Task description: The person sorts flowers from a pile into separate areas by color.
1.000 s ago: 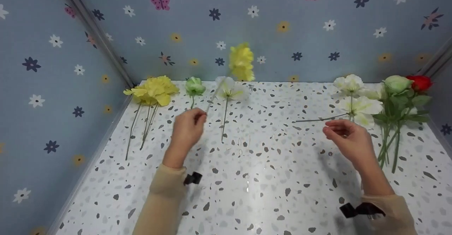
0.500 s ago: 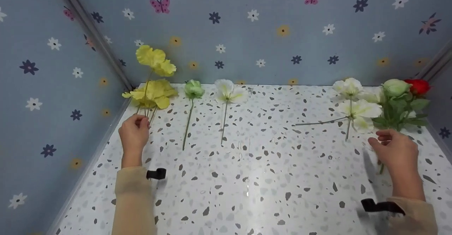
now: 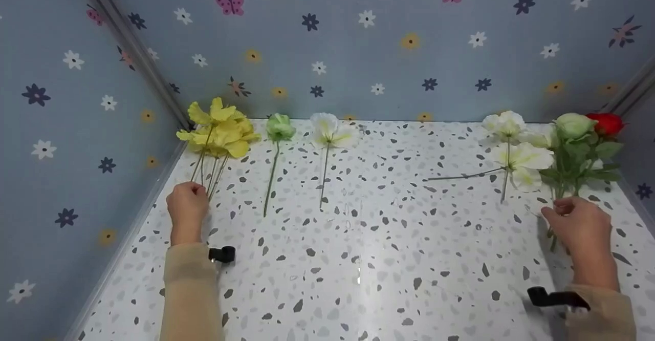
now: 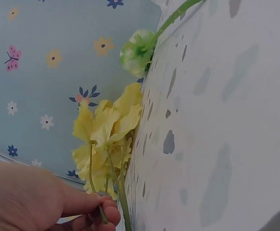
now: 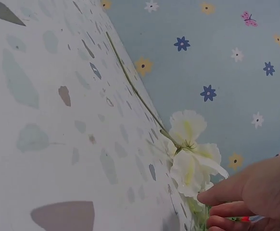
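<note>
My left hand (image 3: 187,205) pinches the thin stem of a yellow flower (image 3: 204,115) between thumb and fingers. That bloom overlaps several other yellow flowers (image 3: 238,139) at the back left of the table; in the left wrist view, the held stem's cut end (image 4: 104,215) pokes out past the fingertips. At the right, my right hand (image 3: 583,226) is over the lower stems of a bunch with a pale green rose (image 3: 574,126) and a red rose (image 3: 607,124). Its fingers are relaxed and loosely bent, with nothing seen between them in the right wrist view.
A green flower (image 3: 280,127) and a white flower (image 3: 330,136) lie apart along the back of the speckled table (image 3: 389,259). More white flowers (image 3: 522,162) lie left of the rose bunch, one stem pointing left. Patterned walls (image 3: 358,49) enclose the table.
My left hand has carried the yellow flower from the middle to the left and lowered it onto the yellow group. My right hand has moved right, from the white flowers to the rose stems.
</note>
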The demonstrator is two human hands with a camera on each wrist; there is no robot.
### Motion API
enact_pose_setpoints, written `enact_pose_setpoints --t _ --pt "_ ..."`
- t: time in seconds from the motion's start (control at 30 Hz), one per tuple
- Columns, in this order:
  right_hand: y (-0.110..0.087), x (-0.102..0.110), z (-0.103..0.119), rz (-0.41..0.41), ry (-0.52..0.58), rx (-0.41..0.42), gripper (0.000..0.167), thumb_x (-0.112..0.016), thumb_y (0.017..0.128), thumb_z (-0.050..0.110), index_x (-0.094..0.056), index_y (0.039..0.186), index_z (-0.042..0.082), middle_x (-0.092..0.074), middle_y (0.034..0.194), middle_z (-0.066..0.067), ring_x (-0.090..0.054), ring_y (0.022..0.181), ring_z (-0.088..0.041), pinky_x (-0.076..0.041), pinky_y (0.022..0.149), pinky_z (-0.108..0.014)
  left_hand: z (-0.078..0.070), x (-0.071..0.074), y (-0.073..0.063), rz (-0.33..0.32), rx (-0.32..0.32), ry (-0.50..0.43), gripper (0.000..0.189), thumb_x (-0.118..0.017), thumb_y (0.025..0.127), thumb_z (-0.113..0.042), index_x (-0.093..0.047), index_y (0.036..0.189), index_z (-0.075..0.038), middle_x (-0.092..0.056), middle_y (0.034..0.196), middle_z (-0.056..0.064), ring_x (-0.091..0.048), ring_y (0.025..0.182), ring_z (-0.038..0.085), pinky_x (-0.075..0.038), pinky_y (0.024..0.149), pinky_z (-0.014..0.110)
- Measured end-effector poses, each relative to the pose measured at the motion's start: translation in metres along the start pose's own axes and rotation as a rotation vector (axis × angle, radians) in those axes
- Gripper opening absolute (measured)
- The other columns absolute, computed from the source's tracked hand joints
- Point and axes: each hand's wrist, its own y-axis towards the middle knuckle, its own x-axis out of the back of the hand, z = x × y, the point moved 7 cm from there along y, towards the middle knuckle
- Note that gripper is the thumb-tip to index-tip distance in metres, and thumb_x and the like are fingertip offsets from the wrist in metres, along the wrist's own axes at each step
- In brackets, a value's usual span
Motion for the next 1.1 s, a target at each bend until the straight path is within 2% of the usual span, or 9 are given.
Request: enact_pose_setpoints --t 0.23,0.37,0.5,0.67,0.77,0.93,1.1 --pt "0.002 0.002 -0.007 -0.019 0.015 -0.061 0.047 -0.062 0.109 0.024 -0.059 0.134 -0.015 -0.065 0.125 -0.037 -0.065 0.1 -0.049 -0.053 0.083 -0.06 0.008 -0.005 -0.001 0.086 0.081 0.013 0.035 -0.054 0.106 -0.005 -0.068 0.134 0.011 -0.069 0.129 0.033 -0.064 0.12 0.051 -0.052 0.104 0.062" --pt "0.002 0.001 -0.011 -0.028 0.043 -0.085 0.04 -0.062 0.108 0.019 -0.061 0.13 -0.015 -0.066 0.12 -0.036 -0.066 0.098 -0.048 -0.055 0.078 -0.054 0.01 -0.006 -0.002 0.095 0.073 0.032 0.036 -0.055 0.105 -0.003 -0.068 0.135 0.012 -0.069 0.13 0.034 -0.063 0.122 0.052 -0.052 0.105 0.062" --pt "0.002 0.0 -0.014 -0.038 0.049 -0.082 0.038 -0.062 0.108 0.018 -0.064 0.127 -0.014 -0.068 0.116 -0.036 -0.067 0.093 -0.045 -0.053 0.069 -0.044 0.01 -0.007 -0.004 0.104 0.076 0.038 0.037 -0.054 0.105 -0.002 -0.067 0.137 0.011 -0.068 0.132 0.034 -0.062 0.125 0.053 -0.051 0.106 0.062" --pt "0.003 -0.001 -0.016 -0.05 0.051 -0.083 0.039 -0.062 0.109 0.02 -0.065 0.127 -0.014 -0.068 0.114 -0.035 -0.065 0.092 -0.045 -0.051 0.07 -0.048 0.01 -0.009 -0.006 0.122 0.1 0.039 0.04 -0.051 0.107 -0.006 -0.065 0.14 0.011 -0.067 0.135 0.033 -0.06 0.129 0.052 -0.051 0.108 0.062" --pt "0.003 -0.001 -0.016 -0.049 0.057 -0.093 0.039 -0.061 0.109 0.02 -0.066 0.127 -0.014 -0.069 0.114 -0.035 -0.065 0.092 -0.045 -0.051 0.072 -0.049 0.008 -0.008 -0.007 0.112 0.09 0.035 0.039 -0.052 0.106 -0.006 -0.066 0.138 0.012 -0.068 0.133 0.034 -0.062 0.127 0.052 -0.052 0.107 0.062" --pt "0.002 0.001 -0.014 -0.046 0.054 -0.084 0.041 -0.061 0.107 0.02 -0.066 0.13 -0.015 -0.071 0.111 -0.033 -0.066 0.086 -0.039 -0.05 0.065 -0.04 0.005 -0.007 -0.007 0.103 0.081 0.023 0.038 -0.054 0.104 -0.004 -0.067 0.135 0.013 -0.068 0.131 0.035 -0.063 0.124 0.053 -0.052 0.105 0.062" --pt "0.001 0.002 -0.014 -0.019 0.067 -0.084 0.044 -0.058 0.105 0.019 -0.066 0.133 -0.014 -0.071 0.116 -0.033 -0.067 0.085 -0.035 -0.05 0.061 -0.033 0.002 -0.007 -0.008 0.103 0.076 0.022 0.037 -0.055 0.104 -0.007 -0.068 0.133 0.013 -0.068 0.13 0.035 -0.063 0.123 0.053 -0.052 0.105 0.062"
